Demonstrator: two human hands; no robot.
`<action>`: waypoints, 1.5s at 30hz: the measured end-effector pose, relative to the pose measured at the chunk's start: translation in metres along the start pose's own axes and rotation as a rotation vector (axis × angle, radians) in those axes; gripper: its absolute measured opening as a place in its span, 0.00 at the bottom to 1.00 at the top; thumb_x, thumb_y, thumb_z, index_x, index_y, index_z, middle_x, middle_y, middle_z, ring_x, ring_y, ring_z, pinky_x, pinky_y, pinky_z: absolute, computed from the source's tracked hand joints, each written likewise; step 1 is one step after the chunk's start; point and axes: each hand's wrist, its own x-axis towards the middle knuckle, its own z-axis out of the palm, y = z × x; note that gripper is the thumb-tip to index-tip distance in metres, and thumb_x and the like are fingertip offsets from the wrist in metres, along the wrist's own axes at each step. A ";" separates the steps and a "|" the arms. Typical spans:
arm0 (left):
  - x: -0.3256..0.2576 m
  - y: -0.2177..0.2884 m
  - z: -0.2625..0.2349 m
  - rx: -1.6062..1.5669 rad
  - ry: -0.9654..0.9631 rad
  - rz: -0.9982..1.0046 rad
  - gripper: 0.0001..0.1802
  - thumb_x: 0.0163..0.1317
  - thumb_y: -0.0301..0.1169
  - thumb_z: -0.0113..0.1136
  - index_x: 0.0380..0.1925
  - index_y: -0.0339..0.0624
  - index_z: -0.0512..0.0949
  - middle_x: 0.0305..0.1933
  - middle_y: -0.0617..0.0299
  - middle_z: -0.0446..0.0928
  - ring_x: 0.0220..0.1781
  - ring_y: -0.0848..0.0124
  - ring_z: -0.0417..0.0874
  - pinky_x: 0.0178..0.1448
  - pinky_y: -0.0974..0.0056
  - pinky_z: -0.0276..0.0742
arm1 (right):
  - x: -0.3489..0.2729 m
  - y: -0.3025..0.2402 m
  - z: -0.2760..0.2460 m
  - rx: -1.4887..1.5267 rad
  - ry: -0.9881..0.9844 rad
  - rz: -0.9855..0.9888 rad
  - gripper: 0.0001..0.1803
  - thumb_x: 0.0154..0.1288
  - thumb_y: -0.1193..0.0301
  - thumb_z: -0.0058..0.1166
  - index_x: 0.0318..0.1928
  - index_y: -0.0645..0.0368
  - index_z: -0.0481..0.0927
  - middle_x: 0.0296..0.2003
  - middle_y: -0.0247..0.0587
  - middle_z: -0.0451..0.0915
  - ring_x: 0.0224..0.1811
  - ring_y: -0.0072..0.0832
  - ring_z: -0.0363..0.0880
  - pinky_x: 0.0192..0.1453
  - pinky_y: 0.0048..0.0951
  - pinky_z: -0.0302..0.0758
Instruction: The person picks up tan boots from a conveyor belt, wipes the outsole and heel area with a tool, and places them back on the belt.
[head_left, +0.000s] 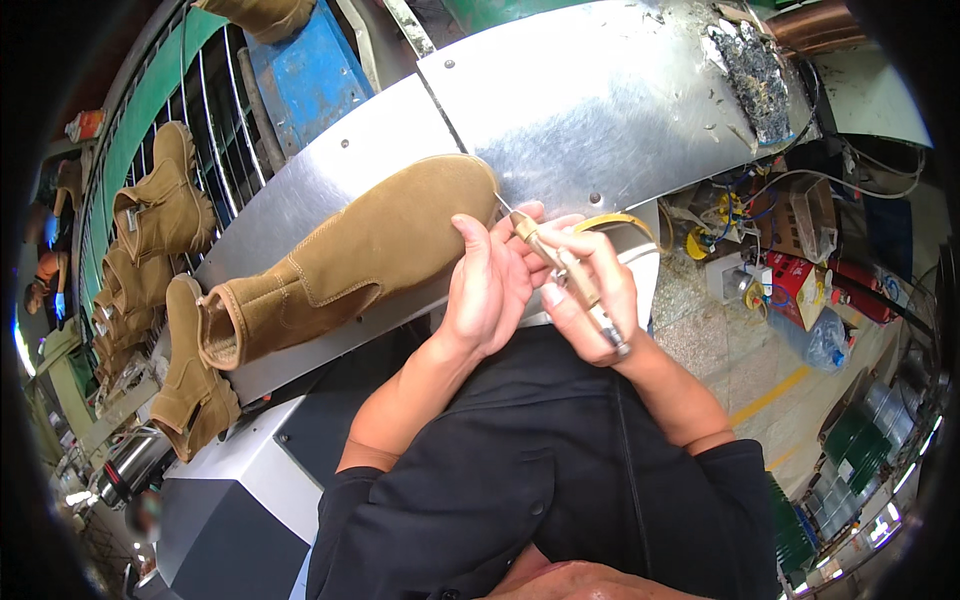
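The right grip (600, 290) is closed round a slim brass tool (562, 262), likely rigid and light, best held by its barrel. The left grip (487, 295) is spread, thumb apart; the brown boot (370, 250) left of it looks soft-shafted, probably firmest at the toe.

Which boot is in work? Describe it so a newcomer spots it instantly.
Find the shiny metal table across the upper middle. Over its left part stretches a tan boot, open top to the left, rounded toe to the right. Unlike the other tan boots at far left, it appears largest, and its toe is beside the brass-coloured tool in the right hand.
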 end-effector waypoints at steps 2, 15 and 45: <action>0.005 0.004 0.000 -0.007 0.006 0.011 0.51 0.64 0.70 0.17 0.68 0.33 0.50 0.65 0.37 0.67 0.66 0.52 0.72 0.66 0.52 0.72 | -0.002 0.003 0.000 -0.155 -0.073 -0.059 0.23 0.62 0.81 0.52 0.59 0.69 0.67 0.48 0.53 0.80 0.36 0.24 0.81 0.42 0.26 0.78; -0.157 0.157 -0.021 0.682 -0.572 0.850 0.37 0.61 0.61 0.57 0.48 0.34 0.75 0.42 0.44 0.82 0.44 0.46 0.85 0.51 0.46 0.80 | 0.071 -0.007 -0.139 0.159 0.157 -0.069 0.26 0.64 0.67 0.52 0.59 0.70 0.69 0.34 0.46 0.81 0.35 0.28 0.82 0.43 0.30 0.80; 0.397 0.336 0.124 2.111 0.337 0.966 0.31 0.60 0.44 0.66 0.62 0.46 0.74 0.56 0.51 0.80 0.57 0.61 0.81 0.60 0.62 0.75 | 0.121 0.012 -0.189 0.099 0.531 -0.219 0.25 0.65 0.72 0.48 0.60 0.72 0.67 0.31 0.43 0.80 0.31 0.25 0.79 0.38 0.28 0.79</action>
